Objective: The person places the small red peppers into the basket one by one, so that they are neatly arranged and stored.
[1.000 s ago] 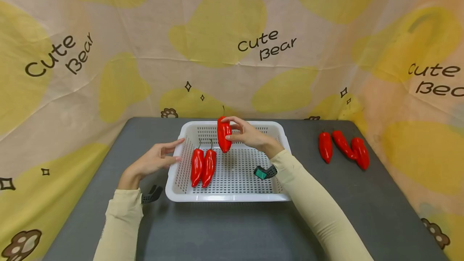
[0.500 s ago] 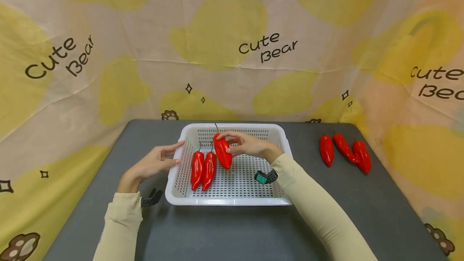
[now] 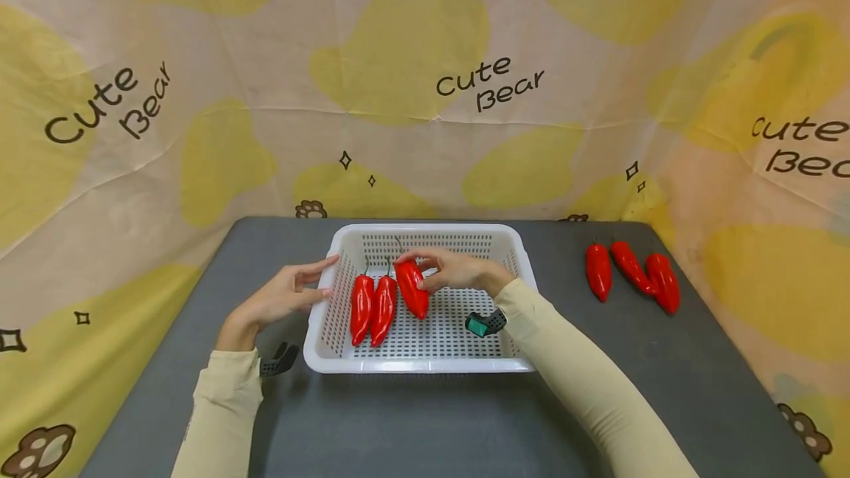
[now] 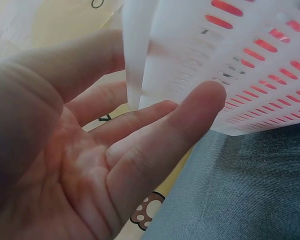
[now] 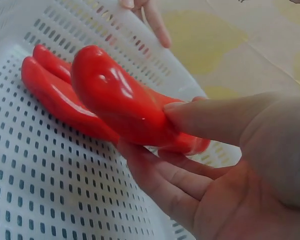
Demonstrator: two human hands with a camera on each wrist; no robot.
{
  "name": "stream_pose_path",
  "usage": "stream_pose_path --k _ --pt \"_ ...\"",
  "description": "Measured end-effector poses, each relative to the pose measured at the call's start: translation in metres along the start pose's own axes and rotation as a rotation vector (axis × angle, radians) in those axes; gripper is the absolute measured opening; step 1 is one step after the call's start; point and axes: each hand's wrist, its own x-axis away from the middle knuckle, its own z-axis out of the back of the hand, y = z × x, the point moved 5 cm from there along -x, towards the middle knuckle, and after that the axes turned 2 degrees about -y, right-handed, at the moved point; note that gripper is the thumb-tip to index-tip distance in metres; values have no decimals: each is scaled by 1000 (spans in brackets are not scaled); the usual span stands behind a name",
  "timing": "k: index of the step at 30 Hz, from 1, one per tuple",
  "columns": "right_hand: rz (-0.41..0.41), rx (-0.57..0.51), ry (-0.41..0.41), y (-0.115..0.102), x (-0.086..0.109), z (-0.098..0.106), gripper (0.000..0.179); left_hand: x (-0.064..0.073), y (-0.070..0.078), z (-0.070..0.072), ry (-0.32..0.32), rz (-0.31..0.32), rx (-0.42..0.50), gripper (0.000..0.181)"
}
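In the head view, a white perforated plastic basket (image 3: 425,369) stands on the dark table. My right hand (image 3: 454,270) is over it and pinches a red chili pepper (image 3: 413,293) between thumb and fingers, its tip angled down toward the basket floor. The right wrist view shows the thumb on one side of this pepper (image 5: 120,97) and fingertips beneath it. Just left of it, two more red peppers lie side by side in the basket, a left one (image 3: 361,310) and a right one (image 3: 383,312). My left hand (image 3: 275,297) touches the basket's left rim with fairly straight fingers.
Three red peppers lie on the table right of the basket: one apart (image 3: 598,271), a middle one (image 3: 631,267) and a right one (image 3: 662,283) that touch. A patterned cloth (image 3: 398,50) hangs behind the table and along both sides.
My right hand has lowered the pepper from above the basket's back rim down into the basket, beside the other two. The left hand has stayed at the left rim.
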Motion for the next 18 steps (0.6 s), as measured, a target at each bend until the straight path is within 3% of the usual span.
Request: stream_pose_path --k 14,18 --pt "-155 97 -12 10 -3 -7 51 2 1 -1 0 4 9 73" --pt "-163 102 -17 12 -4 -7 52 2 2 -1 -4 4 17 73"
